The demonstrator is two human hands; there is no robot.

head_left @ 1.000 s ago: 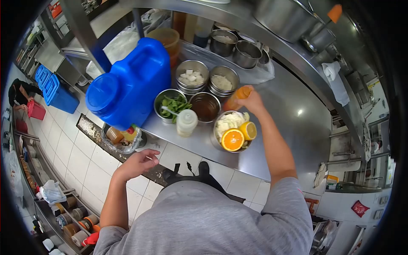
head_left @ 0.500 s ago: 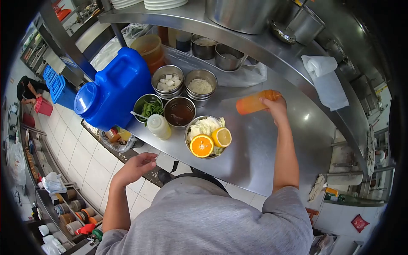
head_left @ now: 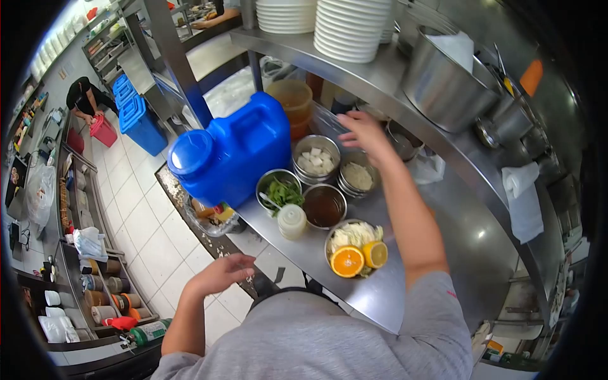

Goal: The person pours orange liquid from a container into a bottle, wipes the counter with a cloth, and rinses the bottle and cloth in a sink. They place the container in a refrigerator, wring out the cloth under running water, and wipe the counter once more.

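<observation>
My right hand [head_left: 366, 136] reaches over the steel counter [head_left: 373, 304] under the shelf, fingers spread, holding nothing I can see. Just below it stand a steel bowl of white cubes [head_left: 315, 161] and one of pale shreds [head_left: 357, 176]. My left hand [head_left: 223, 276] hovers in front of the counter edge, empty with fingers apart. Closest to it is a squeeze bottle [head_left: 292, 221] of pale liquid. Around that are a bowl of green leaves [head_left: 282, 192], a bowl of brown liquid [head_left: 324, 206], and a bowl of shredded cabbage [head_left: 354, 234] with a halved orange [head_left: 347, 261] and halved lemon [head_left: 375, 254].
A large blue jug [head_left: 237, 152] lies at the counter's left end, beside an amber plastic tub [head_left: 291, 104]. Overhead, the steel shelf [head_left: 380, 79] carries stacked white plates [head_left: 351, 28] and a big pot [head_left: 449, 82]. Another person [head_left: 85, 98] bends over a red bucket [head_left: 103, 130].
My right hand has moved left and back, from the right side of the counter to behind the bowls. The orange squeeze bottle it held is out of sight. The view has swung right.
</observation>
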